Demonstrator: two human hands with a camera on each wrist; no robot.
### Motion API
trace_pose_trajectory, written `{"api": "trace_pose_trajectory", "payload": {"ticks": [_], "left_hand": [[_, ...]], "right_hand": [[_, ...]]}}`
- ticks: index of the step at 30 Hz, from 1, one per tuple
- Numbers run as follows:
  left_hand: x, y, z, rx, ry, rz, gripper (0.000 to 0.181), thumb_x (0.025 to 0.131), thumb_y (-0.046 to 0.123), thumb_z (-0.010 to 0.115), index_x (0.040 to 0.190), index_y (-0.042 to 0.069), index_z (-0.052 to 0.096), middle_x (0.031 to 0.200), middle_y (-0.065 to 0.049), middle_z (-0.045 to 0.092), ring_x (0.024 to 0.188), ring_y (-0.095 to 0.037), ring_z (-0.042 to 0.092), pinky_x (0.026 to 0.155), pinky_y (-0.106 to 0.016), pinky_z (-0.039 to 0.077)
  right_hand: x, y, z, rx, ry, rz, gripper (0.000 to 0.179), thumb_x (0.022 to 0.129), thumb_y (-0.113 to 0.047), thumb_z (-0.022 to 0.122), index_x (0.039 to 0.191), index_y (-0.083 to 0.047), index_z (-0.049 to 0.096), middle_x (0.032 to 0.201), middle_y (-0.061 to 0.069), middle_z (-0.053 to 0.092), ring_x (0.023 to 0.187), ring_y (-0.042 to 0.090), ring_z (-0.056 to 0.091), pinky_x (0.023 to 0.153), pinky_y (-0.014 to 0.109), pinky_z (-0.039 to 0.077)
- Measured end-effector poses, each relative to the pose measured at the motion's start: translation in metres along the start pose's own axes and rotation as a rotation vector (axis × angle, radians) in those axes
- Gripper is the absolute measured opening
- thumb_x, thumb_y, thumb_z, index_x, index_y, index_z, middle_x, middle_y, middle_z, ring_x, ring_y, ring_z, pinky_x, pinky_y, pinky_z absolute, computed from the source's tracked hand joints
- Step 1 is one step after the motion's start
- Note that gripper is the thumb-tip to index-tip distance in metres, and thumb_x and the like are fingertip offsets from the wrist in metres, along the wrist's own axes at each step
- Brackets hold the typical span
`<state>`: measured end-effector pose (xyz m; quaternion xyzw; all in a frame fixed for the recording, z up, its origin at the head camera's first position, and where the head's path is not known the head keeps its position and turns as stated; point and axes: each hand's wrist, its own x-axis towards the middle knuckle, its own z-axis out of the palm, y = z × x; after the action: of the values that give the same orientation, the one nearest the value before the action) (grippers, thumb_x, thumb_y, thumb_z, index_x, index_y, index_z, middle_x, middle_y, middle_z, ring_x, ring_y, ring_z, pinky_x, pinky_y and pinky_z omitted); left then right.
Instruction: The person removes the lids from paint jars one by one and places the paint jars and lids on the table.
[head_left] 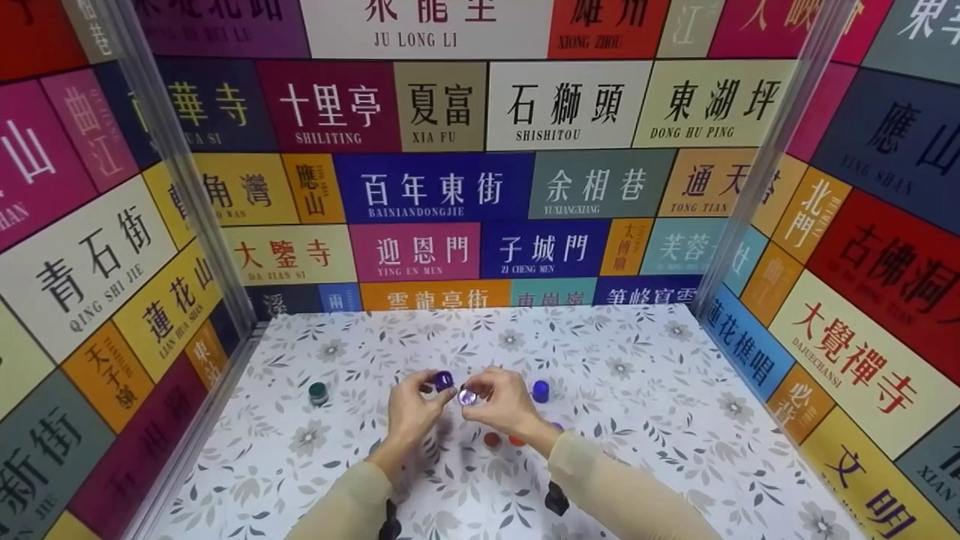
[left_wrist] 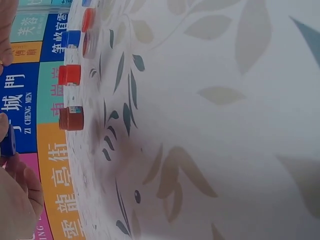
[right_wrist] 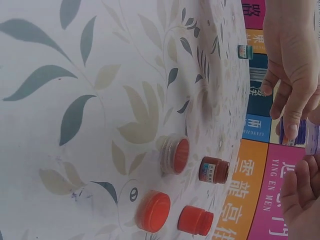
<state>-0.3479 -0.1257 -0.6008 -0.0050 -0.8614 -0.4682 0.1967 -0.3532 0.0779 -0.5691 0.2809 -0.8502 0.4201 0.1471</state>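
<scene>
In the head view, my left hand (head_left: pixel 415 409) holds a small dark purple paint jar (head_left: pixel 444 381) between thumb and fingers, above the table. Close beside it, my right hand (head_left: pixel 504 399) pinches a small round clear lid (head_left: pixel 467 397) with purple on it. The right wrist view shows the purple jar (right_wrist: pixel 287 131) and the clear lid (right_wrist: pixel 313 137) side by side and apart, with the left hand (right_wrist: pixel 296 62) around the jar and the right hand (right_wrist: pixel 304 200) at the lid. Only parts of both hands enter the left wrist view, at its left edge.
A brown jar (right_wrist: pixel 214 170), a red jar (right_wrist: pixel 195 220), a red lid (right_wrist: pixel 154 211) and a clear-sided lid (right_wrist: pixel 176 155) sit on the leaf-patterned table (head_left: pixel 315 487). A blue jar (head_left: pixel 541 391) stands right, a green jar (head_left: pixel 318 394) left. Sign-covered panels (head_left: pixel 435 187) enclose the table.
</scene>
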Motion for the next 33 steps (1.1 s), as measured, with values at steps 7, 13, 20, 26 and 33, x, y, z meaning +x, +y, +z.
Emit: {"api": "trace_pose_trajectory", "payload": {"ticks": [7, 13, 20, 26, 33], "left_hand": [[0.001, -0.012, 0.003, 0.036, 0.042, -0.023, 0.044, 0.084, 0.026, 0.098, 0.125, 0.013, 0.085, 0.116, -0.009, 0.084, 0.099, -0.030, 0.076, 0.086, -0.042, 0.060], [0.006, -0.016, 0.005, 0.050, 0.051, -0.025, 0.043, 0.085, 0.025, 0.095, 0.124, 0.011, 0.084, 0.115, -0.009, 0.083, 0.096, -0.029, 0.075, 0.087, -0.045, 0.061], [0.010, -0.018, 0.008, 0.063, 0.048, -0.051, 0.042, 0.085, 0.027, 0.094, 0.123, 0.012, 0.084, 0.116, -0.007, 0.083, 0.095, -0.025, 0.074, 0.087, -0.044, 0.061], [0.012, -0.020, 0.009, 0.075, 0.059, -0.068, 0.038, 0.085, 0.024, 0.095, 0.119, 0.011, 0.085, 0.113, -0.006, 0.084, 0.095, -0.025, 0.075, 0.087, -0.044, 0.061], [0.013, -0.026, 0.013, 0.114, 0.020, -0.118, 0.039, 0.084, 0.026, 0.095, 0.120, 0.015, 0.085, 0.111, -0.007, 0.083, 0.096, -0.024, 0.073, 0.089, -0.045, 0.061]], "right_hand": [[-0.005, 0.006, 0.002, -0.006, -0.050, 0.030, 0.026, 0.075, -0.014, 0.091, 0.100, -0.011, 0.088, 0.089, 0.005, 0.079, 0.082, 0.021, 0.073, 0.069, 0.019, 0.057], [-0.008, 0.008, 0.006, -0.049, -0.092, 0.030, 0.027, 0.074, -0.017, 0.094, 0.100, -0.012, 0.089, 0.090, 0.004, 0.081, 0.083, 0.023, 0.075, 0.075, 0.021, 0.056], [-0.013, 0.006, 0.011, -0.147, -0.147, 0.010, 0.027, 0.074, -0.024, 0.091, 0.098, -0.014, 0.088, 0.091, 0.004, 0.082, 0.086, 0.028, 0.077, 0.078, 0.025, 0.056], [-0.014, 0.008, 0.014, -0.183, -0.191, 0.036, 0.035, 0.073, -0.027, 0.095, 0.105, -0.014, 0.089, 0.094, 0.002, 0.082, 0.089, 0.028, 0.075, 0.080, 0.027, 0.056], [-0.018, 0.012, 0.015, -0.180, -0.252, 0.079, 0.039, 0.076, -0.028, 0.100, 0.109, -0.011, 0.089, 0.100, 0.004, 0.085, 0.091, 0.032, 0.077, 0.078, 0.028, 0.055]]}}
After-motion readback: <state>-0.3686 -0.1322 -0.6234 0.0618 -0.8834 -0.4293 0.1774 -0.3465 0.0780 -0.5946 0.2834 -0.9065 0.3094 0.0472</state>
